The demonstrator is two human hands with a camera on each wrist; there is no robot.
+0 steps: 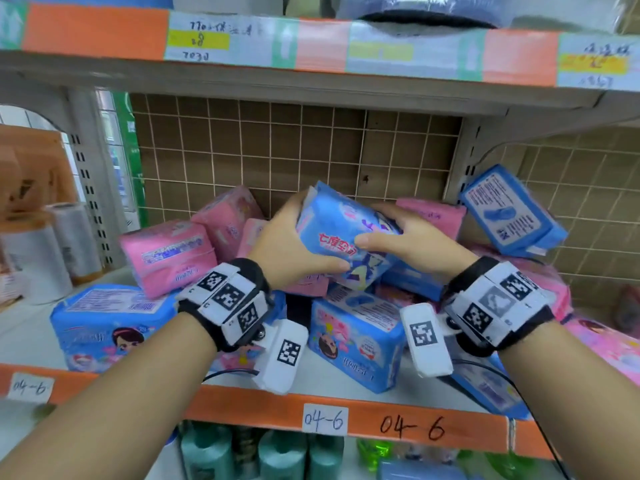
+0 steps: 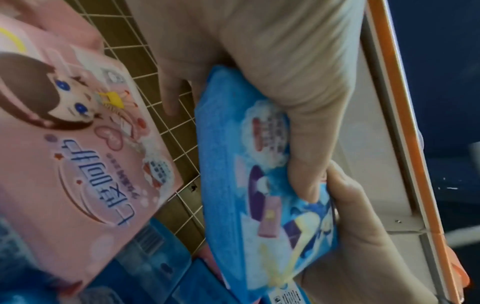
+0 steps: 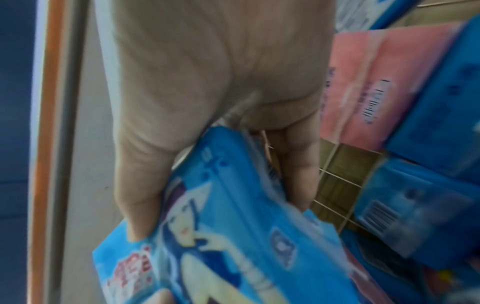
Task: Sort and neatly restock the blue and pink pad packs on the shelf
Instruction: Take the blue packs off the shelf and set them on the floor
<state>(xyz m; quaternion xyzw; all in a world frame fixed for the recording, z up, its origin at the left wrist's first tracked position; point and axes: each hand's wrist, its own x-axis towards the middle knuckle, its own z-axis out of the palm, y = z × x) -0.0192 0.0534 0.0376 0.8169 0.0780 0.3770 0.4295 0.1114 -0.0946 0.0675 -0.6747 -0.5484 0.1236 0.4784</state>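
While the left hand [image 1: 287,251] and right hand [image 1: 412,244] both clasp the soft blue plastic-wrapped pad pack [image 1: 341,237], thumbs in front and fingers curled behind, it hangs above the jumbled pile; better to carry it level toward the other blue packs, avoiding the leaning pink plastic pack [image 1: 227,216].
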